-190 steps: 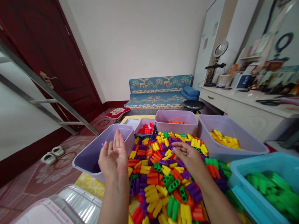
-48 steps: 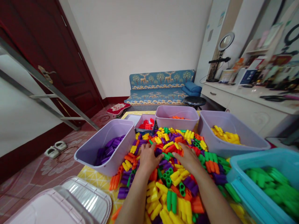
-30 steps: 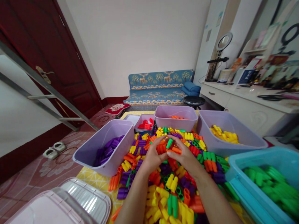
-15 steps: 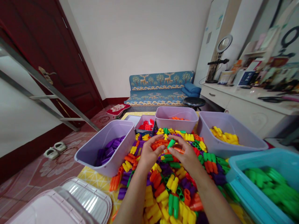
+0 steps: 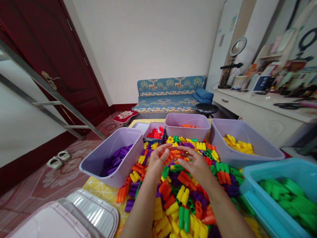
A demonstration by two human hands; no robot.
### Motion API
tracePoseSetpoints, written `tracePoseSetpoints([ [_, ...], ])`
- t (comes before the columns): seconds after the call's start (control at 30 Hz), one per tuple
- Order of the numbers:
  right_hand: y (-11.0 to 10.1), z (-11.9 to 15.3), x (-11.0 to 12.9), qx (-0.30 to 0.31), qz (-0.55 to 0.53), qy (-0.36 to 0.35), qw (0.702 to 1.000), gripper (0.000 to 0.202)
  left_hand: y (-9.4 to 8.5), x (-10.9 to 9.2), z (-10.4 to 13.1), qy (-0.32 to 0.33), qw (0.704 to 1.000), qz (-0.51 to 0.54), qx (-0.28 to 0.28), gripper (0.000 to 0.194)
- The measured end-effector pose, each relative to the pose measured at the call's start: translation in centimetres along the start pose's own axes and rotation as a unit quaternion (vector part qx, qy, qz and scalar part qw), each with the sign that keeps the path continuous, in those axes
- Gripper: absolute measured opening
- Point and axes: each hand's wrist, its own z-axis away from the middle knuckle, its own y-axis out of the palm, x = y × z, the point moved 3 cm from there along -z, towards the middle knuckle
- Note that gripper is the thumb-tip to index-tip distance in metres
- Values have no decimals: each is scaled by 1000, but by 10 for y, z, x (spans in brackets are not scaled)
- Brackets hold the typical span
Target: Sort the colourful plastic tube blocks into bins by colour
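A metal ladder [image 5: 47,103] leans across the far left, in front of a dark red door [image 5: 54,49] with a brass-coloured handle. Pale shoes [image 5: 54,162] rest on the pink, flower-patterned floor [image 5: 29,180]; below them, at the lower left, lie storage lids [image 5: 89,208]. A desk [image 5: 101,188] with a yellow patterned top fills the middle, most of it hidden under a thick spread of tube-shaped blocks [image 5: 183,195] in purple, orange, yellow, green and red. On its left stands a lilac bin [image 5: 133,162] part-filled with purple blocks; behind that, on the floor, is a low red stool [image 5: 125,115]. Next comes a small box [image 5: 155,142] of red blocks.

At the centre, the left hand [image 5: 156,162] and right hand [image 5: 197,165] arch over the heap, fingers curved and slightly spread, tips nearly meeting. Orange blocks show between them; whether the fingers grip these, I cannot tell.

Beyond, a blue sofa [image 5: 170,86] patterned with deer stands against a white wall [image 5: 168,39]. A second lilac bin [image 5: 185,133] holds orange blocks, a third [image 5: 260,140] yellow. Right of these, a teal bin [image 5: 257,195] holds green blocks, near a cluttered white dresser [image 5: 262,115] bearing a ring lamp [image 5: 230,67].
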Motion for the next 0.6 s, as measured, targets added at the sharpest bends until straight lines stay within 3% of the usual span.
tracePoseSetpoints([
  [0.33,-4,-1,-6,-4,85,7,996,25,7,1,5,-36,996,-62,50,39],
  [0.5,-14,-1,-5,-104,64,16,992,30,4,0,4,-21,996,-55,69,37],
  [0.6,-16,-2,-5,-126,2,5,992,37,4,-4,5,-13,996,-61,63,50],
])
